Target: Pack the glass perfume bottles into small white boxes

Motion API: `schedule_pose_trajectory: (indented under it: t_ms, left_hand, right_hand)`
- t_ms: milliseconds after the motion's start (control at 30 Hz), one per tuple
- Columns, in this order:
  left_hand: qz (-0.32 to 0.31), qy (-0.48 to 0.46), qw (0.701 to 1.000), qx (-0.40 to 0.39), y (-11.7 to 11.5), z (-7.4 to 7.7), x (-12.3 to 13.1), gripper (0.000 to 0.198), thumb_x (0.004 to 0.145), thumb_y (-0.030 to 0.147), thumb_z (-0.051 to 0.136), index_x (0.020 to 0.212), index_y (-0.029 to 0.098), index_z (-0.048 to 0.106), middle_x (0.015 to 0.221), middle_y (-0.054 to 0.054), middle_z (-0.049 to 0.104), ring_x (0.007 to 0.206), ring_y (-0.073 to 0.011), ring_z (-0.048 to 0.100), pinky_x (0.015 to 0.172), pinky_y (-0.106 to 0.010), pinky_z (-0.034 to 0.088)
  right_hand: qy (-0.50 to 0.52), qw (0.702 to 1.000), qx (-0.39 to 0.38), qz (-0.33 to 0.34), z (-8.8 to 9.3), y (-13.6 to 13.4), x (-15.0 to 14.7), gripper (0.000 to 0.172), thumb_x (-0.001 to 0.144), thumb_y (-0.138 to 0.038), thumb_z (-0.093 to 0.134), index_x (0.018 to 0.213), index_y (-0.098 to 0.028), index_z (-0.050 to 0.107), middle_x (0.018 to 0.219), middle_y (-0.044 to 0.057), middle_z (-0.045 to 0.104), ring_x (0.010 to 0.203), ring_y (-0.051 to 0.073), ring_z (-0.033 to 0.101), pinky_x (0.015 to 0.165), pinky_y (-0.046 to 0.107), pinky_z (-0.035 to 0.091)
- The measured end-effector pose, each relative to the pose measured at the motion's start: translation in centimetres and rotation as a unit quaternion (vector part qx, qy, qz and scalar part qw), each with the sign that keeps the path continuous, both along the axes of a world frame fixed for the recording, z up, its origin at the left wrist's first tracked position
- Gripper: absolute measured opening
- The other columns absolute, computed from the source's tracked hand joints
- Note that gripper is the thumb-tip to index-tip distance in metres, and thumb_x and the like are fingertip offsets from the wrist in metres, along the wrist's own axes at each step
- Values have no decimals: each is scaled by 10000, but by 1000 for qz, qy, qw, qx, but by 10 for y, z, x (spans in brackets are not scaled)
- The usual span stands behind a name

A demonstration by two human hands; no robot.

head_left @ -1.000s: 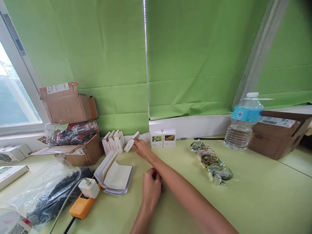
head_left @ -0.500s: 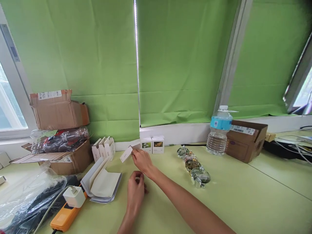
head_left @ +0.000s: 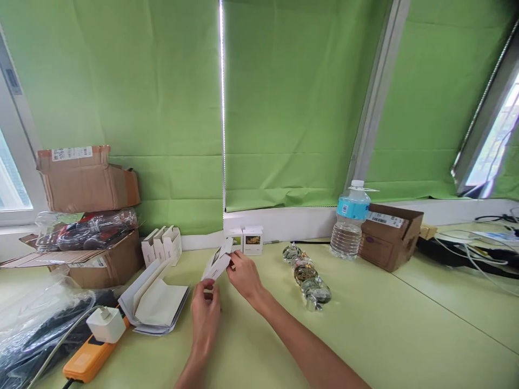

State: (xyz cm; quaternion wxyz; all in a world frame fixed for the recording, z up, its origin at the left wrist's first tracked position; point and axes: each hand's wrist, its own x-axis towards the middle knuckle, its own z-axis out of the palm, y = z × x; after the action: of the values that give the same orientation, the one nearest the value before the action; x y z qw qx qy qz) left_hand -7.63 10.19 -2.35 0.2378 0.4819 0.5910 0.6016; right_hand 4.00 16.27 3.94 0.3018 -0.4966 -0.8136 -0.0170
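A small white cardboard box [head_left: 219, 263], which looks flattened, is held tilted above the table between my two hands. My left hand [head_left: 206, 310] pinches its lower left corner, and my right hand [head_left: 245, 276] grips its right edge. A dark printed picture shows on one face. Just behind stand two white boxes with flower pictures, one [head_left: 253, 242] in full view and the other [head_left: 237, 237] partly hidden by the held box. Several white cartons [head_left: 162, 246] stand side by side to the left. On the right lies a row of shiny round packets [head_left: 306, 274].
An open stack of papers [head_left: 162, 308] lies left of my hands, near an orange power strip [head_left: 91, 359] with a white plug [head_left: 106, 324]. Cardboard boxes [head_left: 89, 183] are piled far left. A water bottle [head_left: 351, 221] and a brown carton [head_left: 390, 237] stand back right.
My left hand has moved up and left and now holds the white box's lower corner. The box has turned, so its printed face shows. The view has shifted slightly right.
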Motion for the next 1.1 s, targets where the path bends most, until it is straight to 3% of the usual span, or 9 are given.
schedule_pose_trajectory:
  t_ms: [133, 300, 533, 700, 800, 867, 933, 1000, 1100]
  left_hand:
    - [71, 71, 994, 34, 2, 0, 1, 485, 747, 502, 612, 1112, 193, 528, 1110, -106, 548, 918, -275, 577, 823, -463, 487]
    - [88, 159, 980, 86, 0, -1, 7, 678, 738, 462, 621, 1312, 169, 411, 1415, -161, 388, 1331, -337, 337, 1087, -501, 296]
    - [-33, 60, 998, -4, -8, 2, 7, 490, 780, 483, 612, 1174, 198, 554, 1052, -90, 703, 1000, -305, 654, 871, -449, 502]
    - [-126, -71, 989, 8, -6, 6, 3, 536, 759, 478, 682, 1176, 160, 578, 1077, -111, 718, 1016, -305, 667, 872, -419, 532]
    - [-183, -96, 978, 11, -8, 13, 1, 489, 721, 468, 728, 1116, 195, 639, 1065, -83, 732, 1016, -313, 670, 873, -420, 546]
    - [-227, -99, 969, 10, -11, 17, 1, 445, 710, 457, 742, 1081, 222, 670, 1075, -70, 732, 1007, -313, 673, 880, -429, 549]
    - [-278, -96, 956, -1, -13, 18, 2, 421, 719, 455, 735, 1068, 225, 682, 1090, -76, 726, 1003, -309, 673, 888, -433, 548]
    - [-315, -81, 945, -21, -13, 16, 3, 454, 725, 471, 722, 1087, 203, 670, 1094, -97, 720, 1000, -307, 673, 890, -433, 547]
    - [-246, -15, 969, -21, -12, 22, 5, 548, 729, 511, 694, 1161, 186, 611, 1121, -119, 698, 1010, -310, 661, 874, -443, 544]
  right_hand:
    - [-10, 1000, -2, 10, 14, -7, 8, 242, 919, -152, 404, 1037, -194, 611, 1005, 72, 666, 918, 208, 620, 757, 281, 419]
    - [-41, 997, -17, 58, 28, -23, 20, 210, 889, -175, 437, 947, -184, 638, 952, 86, 694, 860, 226, 640, 718, 300, 416]
    - [-39, 990, -46, 126, 42, -42, 31, 208, 866, -243, 495, 1021, -227, 631, 1009, 52, 690, 950, 226, 635, 784, 301, 439]
    - [39, 996, -67, 53, 45, -43, 50, 556, 835, -346, 589, 1340, -206, 405, 1305, 142, 542, 1165, 281, 549, 894, 377, 454]
    - [83, 990, -104, 41, 31, -45, 64, 845, 729, -424, 703, 1419, -192, 275, 1358, 188, 488, 1172, 318, 548, 852, 404, 504]
    - [195, 955, -209, 75, 14, -48, 71, 891, 683, -407, 736, 1417, -229, 264, 1296, 166, 533, 947, 278, 656, 635, 348, 558]
    - [291, 901, -299, 118, -6, -49, 75, 764, 683, -382, 723, 1341, -252, 356, 1208, 116, 580, 615, 177, 653, 398, 275, 501]
    - [315, 888, -313, 115, -25, -51, 76, 518, 734, -365, 661, 1193, -218, 471, 1111, 83, 614, 460, 100, 566, 336, 241, 452]
    - [331, 891, -297, 94, -47, -53, 73, 334, 786, -349, 604, 1070, -198, 517, 1044, 60, 635, 459, 86, 538, 363, 227, 436]
